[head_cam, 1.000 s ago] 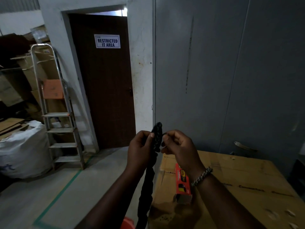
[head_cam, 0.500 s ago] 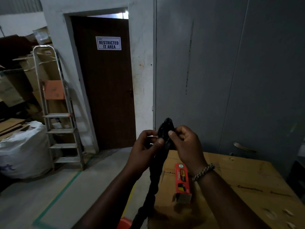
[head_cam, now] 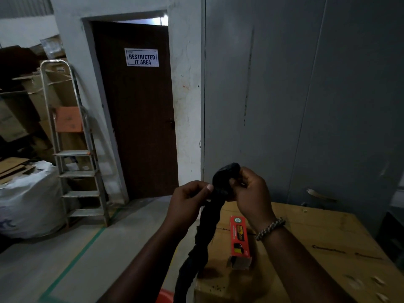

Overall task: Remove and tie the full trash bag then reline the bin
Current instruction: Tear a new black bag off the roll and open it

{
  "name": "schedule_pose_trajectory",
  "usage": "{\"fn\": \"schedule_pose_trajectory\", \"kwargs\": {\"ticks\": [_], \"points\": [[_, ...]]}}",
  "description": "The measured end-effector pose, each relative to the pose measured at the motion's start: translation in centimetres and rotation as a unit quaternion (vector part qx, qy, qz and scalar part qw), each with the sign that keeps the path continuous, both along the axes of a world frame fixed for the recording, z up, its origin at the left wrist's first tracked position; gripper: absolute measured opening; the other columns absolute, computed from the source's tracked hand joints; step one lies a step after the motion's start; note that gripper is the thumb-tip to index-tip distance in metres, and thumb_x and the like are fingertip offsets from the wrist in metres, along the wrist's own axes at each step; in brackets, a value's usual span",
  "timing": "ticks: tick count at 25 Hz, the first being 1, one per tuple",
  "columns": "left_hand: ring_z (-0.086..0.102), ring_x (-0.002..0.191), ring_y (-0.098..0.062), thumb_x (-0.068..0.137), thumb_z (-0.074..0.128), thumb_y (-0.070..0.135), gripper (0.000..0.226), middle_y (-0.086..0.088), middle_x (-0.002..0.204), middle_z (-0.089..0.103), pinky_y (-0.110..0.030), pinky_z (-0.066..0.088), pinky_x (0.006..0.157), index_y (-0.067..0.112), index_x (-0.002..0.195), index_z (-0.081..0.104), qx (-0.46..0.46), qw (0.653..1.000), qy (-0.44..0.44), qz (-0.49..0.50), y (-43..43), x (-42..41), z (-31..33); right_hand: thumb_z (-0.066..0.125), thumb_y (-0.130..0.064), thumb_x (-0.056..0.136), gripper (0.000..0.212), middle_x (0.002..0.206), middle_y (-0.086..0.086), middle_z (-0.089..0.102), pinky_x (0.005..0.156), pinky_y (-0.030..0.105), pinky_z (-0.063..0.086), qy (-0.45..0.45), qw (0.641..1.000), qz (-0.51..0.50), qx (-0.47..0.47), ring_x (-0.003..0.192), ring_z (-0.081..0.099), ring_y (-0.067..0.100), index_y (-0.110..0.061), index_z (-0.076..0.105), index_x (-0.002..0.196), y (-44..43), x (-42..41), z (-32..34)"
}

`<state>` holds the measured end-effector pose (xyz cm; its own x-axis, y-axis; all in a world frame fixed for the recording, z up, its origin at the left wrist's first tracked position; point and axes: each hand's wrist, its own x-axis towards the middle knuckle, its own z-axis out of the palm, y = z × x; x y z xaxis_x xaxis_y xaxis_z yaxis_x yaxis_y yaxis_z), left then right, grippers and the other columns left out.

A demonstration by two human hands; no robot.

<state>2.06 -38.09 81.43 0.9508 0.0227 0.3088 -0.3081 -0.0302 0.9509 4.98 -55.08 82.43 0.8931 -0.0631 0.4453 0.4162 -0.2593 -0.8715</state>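
A black trash bag (head_cam: 205, 228), twisted into a long rope, hangs down between my arms. My left hand (head_cam: 188, 197) pinches it just below its top end. My right hand (head_cam: 249, 189) is closed over the bunched top end, which bulges above my fingers. A sliver of an orange-red bin (head_cam: 164, 296) shows at the bottom edge, below the bag. Where the bag's lower end goes is hidden.
A large cardboard box (head_cam: 317, 237) stands at the right under my right arm, with an orange carton (head_cam: 239, 239) lying on it. A step ladder (head_cam: 74, 149), a white bulk sack (head_cam: 28, 200) and stacked cartons are at the left. A brown door (head_cam: 140, 110) is ahead.
Both hands have shifted right and slightly up with the bag. The bag's top end has been bunched into my right hand, which now covers more of it.
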Motion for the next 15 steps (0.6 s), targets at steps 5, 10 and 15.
{"fn": "schedule_pose_trajectory", "kwargs": {"ticks": [5, 10, 15], "points": [[0.073, 0.099, -0.030, 0.100, 0.060, 0.016, 0.017, -0.013, 0.105, 0.076, -0.046, 0.060, 0.088, 0.009, 0.114, 0.066, -0.051, 0.997, 0.020, -0.046, 0.1, 0.4, 0.3, 0.057, -0.004, 0.101, 0.039, 0.103, -0.008, 0.075, 0.086, 0.046, 0.063, 0.025, 0.999, 0.024, 0.011, 0.103, 0.070, 0.016, -0.040, 0.070, 0.094, -0.5, 0.4, 0.0], [0.076, 0.079, -0.021, 0.089, 0.072, 0.004, 0.007, -0.006, 0.078, 0.075, -0.033, 0.060, 0.072, 0.003, 0.086, 0.066, -0.014, 1.000, -0.006, 0.022, -1.0, 0.7, -0.1, 0.068, -0.013, 0.096, 0.013, 0.101, -0.003, 0.076, 0.080, 0.032, 0.063, 0.033, 0.997, 0.064, 0.028, 0.096, 0.073, 0.012, -0.023, 0.070, 0.104, 0.3, -0.1, -0.1], [0.066, 0.064, -0.013, 0.091, 0.070, 0.004, 0.025, 0.000, 0.062, 0.060, -0.028, 0.055, 0.061, 0.005, 0.073, 0.052, -0.056, 0.997, 0.001, 0.054, -0.1, 1.1, -0.2, 0.069, 0.000, 0.093, 0.007, 0.079, 0.009, 0.074, 0.070, 0.032, 0.063, 0.036, 0.998, 0.038, 0.019, 0.073, 0.075, 0.018, -0.006, 0.069, 0.089, 0.0, 0.2, -0.2]]}}
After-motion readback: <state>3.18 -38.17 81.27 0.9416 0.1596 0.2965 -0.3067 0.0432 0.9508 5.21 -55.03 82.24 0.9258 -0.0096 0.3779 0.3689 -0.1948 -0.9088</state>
